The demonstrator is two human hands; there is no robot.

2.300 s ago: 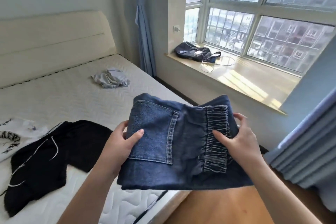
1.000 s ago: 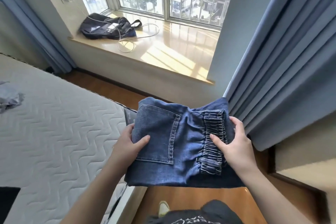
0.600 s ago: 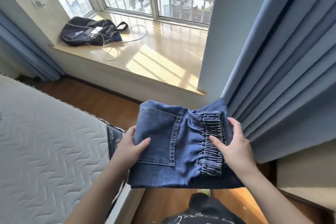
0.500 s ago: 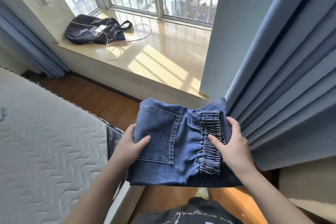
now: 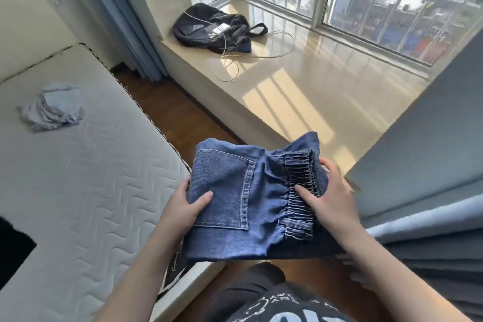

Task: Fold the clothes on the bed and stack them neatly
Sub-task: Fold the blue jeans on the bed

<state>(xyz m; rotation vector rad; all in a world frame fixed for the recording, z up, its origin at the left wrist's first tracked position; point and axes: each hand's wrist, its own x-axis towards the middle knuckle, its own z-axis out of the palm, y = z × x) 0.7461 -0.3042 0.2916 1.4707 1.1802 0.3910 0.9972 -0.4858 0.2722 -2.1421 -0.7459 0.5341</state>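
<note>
The folded jeans (image 5: 248, 198) are mid-blue denim with paler stitching. The mattress (image 5: 78, 178) is white, quilted in zigzags. A crumpled garment (image 5: 52, 110) is pale blue-grey. The bag (image 5: 209, 29) is black; the curtains (image 5: 431, 191) grey-blue.

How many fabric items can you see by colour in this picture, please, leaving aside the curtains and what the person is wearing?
Blue denim: 1, the folded jeans, held in both hands off the bed.
Light blue: 1, the crumpled garment on the mattress.
Black: 2, the bag on the window sill and a black garment at the left edge.
Total: 4
</note>
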